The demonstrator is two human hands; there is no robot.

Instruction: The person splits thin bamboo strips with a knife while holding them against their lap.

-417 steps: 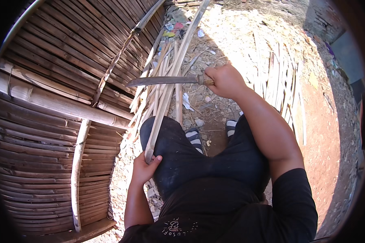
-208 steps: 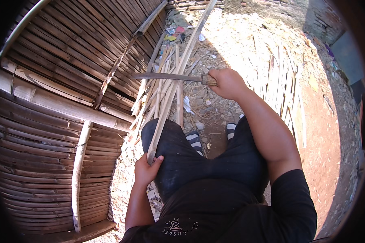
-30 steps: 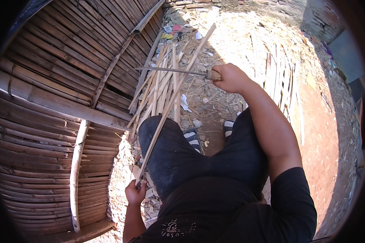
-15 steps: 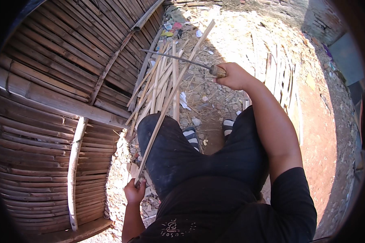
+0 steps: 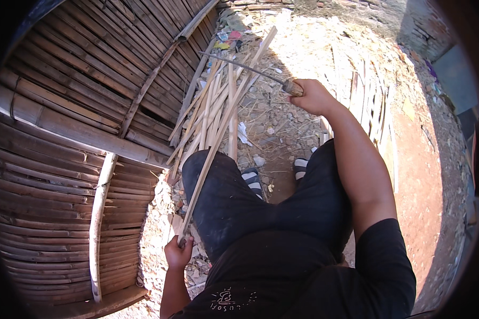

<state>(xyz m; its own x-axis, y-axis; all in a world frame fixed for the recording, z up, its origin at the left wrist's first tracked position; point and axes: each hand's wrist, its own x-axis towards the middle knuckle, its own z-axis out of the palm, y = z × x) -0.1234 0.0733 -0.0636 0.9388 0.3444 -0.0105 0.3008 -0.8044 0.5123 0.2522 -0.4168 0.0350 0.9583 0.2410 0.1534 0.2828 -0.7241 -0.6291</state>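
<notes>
Stony ground [image 5: 418,181] is spreading out in sun and shade, with a bamboo-slat wall [image 5: 42,218] running along the left. One long, pale strip [image 5: 198,186] is slanting from the near left to the far right, passing over the person's left thigh [image 5: 218,181] and above a heap of similar strips [image 5: 205,117]. It is looking like split wood or bamboo, so it is probably weighing little, staying stiff across short spans and flexing slightly over its full length; its edges are likely threatening splinters. Its near end is seeming the sensible place for holding, with the thigh giving support farther along.

Low at the left, the left hand [image 5: 178,254] is pinching that end, its thumb lying along the strip and its forearm pointing back toward the near edge. Farther off at the right, the right hand [image 5: 314,97] is wrapping its fingers round the handle of a long knife [image 5: 239,65], the arm reaching forward with the elbow bending. The thin blade is pointing far left, crossing the strip; whether they are touching is not showing clearly.
</notes>
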